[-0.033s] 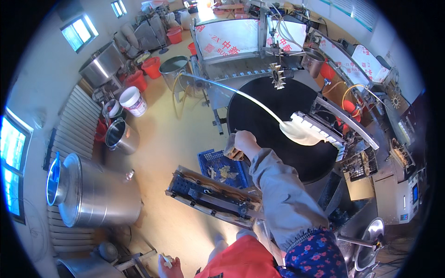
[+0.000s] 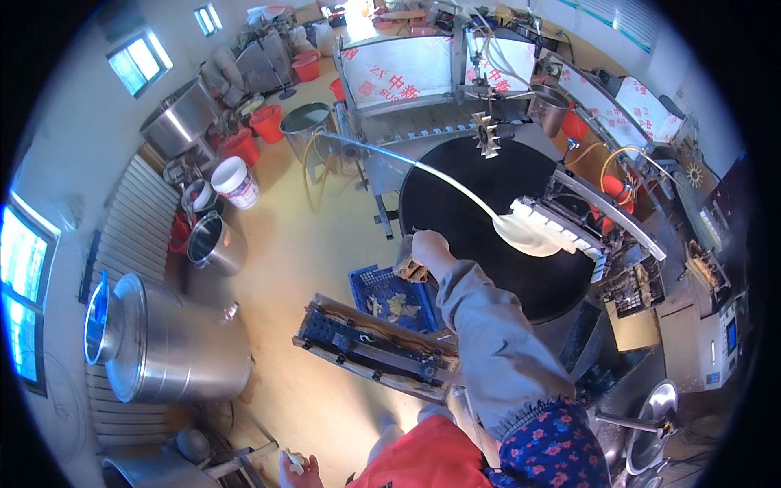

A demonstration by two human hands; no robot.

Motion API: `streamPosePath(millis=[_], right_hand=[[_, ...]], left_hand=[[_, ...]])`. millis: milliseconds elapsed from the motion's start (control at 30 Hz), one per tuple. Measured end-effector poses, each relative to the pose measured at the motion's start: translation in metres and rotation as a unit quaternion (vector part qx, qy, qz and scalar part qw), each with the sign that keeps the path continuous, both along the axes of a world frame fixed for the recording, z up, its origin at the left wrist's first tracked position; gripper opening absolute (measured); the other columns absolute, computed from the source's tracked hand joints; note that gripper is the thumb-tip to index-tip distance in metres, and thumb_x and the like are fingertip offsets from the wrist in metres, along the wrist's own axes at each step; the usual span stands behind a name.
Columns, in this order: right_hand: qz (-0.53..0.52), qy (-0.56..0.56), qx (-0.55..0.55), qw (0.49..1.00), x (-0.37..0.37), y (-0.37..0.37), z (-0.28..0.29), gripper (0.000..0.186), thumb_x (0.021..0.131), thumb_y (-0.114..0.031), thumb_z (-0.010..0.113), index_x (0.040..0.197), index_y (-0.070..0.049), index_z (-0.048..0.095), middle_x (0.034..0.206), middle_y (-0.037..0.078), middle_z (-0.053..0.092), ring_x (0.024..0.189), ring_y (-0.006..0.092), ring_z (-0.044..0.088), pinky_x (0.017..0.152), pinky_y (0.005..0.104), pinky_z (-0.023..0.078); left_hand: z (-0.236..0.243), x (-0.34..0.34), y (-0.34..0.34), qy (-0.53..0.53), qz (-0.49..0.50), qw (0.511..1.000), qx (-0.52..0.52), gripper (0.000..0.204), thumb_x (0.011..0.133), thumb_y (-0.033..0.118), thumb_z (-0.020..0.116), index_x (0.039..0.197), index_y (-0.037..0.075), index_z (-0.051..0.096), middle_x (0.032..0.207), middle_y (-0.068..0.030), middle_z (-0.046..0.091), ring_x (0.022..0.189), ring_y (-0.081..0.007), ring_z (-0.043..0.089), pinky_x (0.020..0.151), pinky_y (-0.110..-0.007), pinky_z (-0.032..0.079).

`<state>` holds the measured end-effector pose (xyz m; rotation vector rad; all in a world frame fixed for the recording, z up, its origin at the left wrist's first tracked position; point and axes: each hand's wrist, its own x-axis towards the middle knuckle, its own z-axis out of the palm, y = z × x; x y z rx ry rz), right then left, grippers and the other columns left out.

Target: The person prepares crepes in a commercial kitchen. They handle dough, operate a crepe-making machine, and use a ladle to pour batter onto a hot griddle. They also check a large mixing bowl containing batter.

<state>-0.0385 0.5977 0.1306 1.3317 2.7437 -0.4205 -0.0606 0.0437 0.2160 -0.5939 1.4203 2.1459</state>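
Observation:
My right hand (image 2: 431, 246), its arm in a grey sleeve, reaches out to the left rim of a round black griddle (image 2: 464, 183). Its fingers close round a brown, folded wad that looks like a stained cloth (image 2: 409, 266). Low in the picture, at my left side, my left hand (image 2: 294, 473) pinches a small pale scrap (image 2: 297, 462) whose kind I cannot make out. On the griddle's right side, cream-coloured batter (image 2: 533, 236) lies pooled against a white toothed spreader bar (image 2: 561, 226). A pale hose (image 2: 455, 185) stretches over the griddle to the batter.
Below my right hand, a blue plastic basket (image 2: 358, 285) holds pale scraps. A long dark metal frame (image 2: 374, 342) stands in front of me. Left are a large steel drum (image 2: 183, 337), a steel pot (image 2: 232, 248) and a white bucket (image 2: 236, 183). A control box (image 2: 712, 346) stands right.

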Motion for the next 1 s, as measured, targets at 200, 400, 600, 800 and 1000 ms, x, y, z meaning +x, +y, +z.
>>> streamPosePath(millis=[200, 400, 600, 800, 1000], right_hand=[[-0.169, 0.3, -0.181, 0.921, 0.021, -0.059, 0.0, 0.034, 0.076, -0.024, 0.067, 0.102, -0.002, 0.067, 0.097, 0.023, 0.066, 0.091, 0.0331, 0.066, 0.077, 0.0366, 0.051], [-0.177, 0.48, -0.11, 0.852, 0.124, -0.209, 0.057, 0.052, 0.077, -0.024, 0.072, 0.123, -0.005, 0.058, 0.096, 0.018, 0.068, 0.083, 0.0198, 0.067, 0.077, 0.03, 0.05], [-0.333, 0.471, -0.163, 0.8, 0.303, -0.397, 0.13, 0.046, 0.078, -0.009, 0.072, 0.121, -0.002, 0.058, 0.1, 0.01, 0.068, 0.087, 0.0112, 0.061, 0.08, 0.0266, 0.049], [-0.606, 0.417, 0.012, 0.678, 0.433, -0.533, 0.171, 0.038, 0.078, -0.002, 0.063, 0.115, -0.001, 0.063, 0.078, 0.003, 0.065, 0.061, 0.0055, 0.054, 0.054, 0.0201, 0.044], [-0.554, 0.564, 0.202, 0.578, 0.559, -0.523, 0.164, 0.034, 0.081, -0.003, 0.06, 0.115, -0.001, 0.061, 0.073, 0.0, 0.056, 0.051, 0.0038, 0.042, 0.043, 0.0188, 0.032]], left_hand=[[0.002, -0.005, -0.026, 0.104, -0.08, 0.985, -0.111, 0.02, 0.087, 0.032, 0.062, 0.094, 0.013, 0.061, 0.088, -0.007, 0.061, 0.081, -0.0223, 0.055, 0.09, -0.044, 0.039], [0.015, -0.026, -0.013, 0.016, -0.156, 0.987, 0.043, 0.019, 0.093, 0.03, 0.054, 0.082, 0.015, 0.057, 0.07, -0.0002, 0.058, 0.059, -0.0113, 0.052, 0.072, -0.033, 0.046], [0.002, -0.023, 0.008, -0.036, -0.303, 0.948, 0.084, 0.022, 0.095, 0.03, 0.051, 0.08, 0.014, 0.056, 0.07, -0.0004, 0.057, 0.059, -0.0125, 0.051, 0.071, -0.033, 0.046], [-0.005, 0.01, 0.019, -0.05, -0.429, 0.897, 0.09, 0.02, 0.096, 0.033, 0.05, 0.086, 0.016, 0.055, 0.067, 0.0008, 0.054, 0.06, -0.0116, 0.049, 0.072, -0.033, 0.044], [-0.012, 0.063, 0.022, -0.076, -0.484, 0.868, 0.078, 0.018, 0.094, 0.032, 0.052, 0.086, 0.016, 0.055, 0.066, 0.0009, 0.053, 0.06, -0.0118, 0.049, 0.072, -0.033, 0.044]])
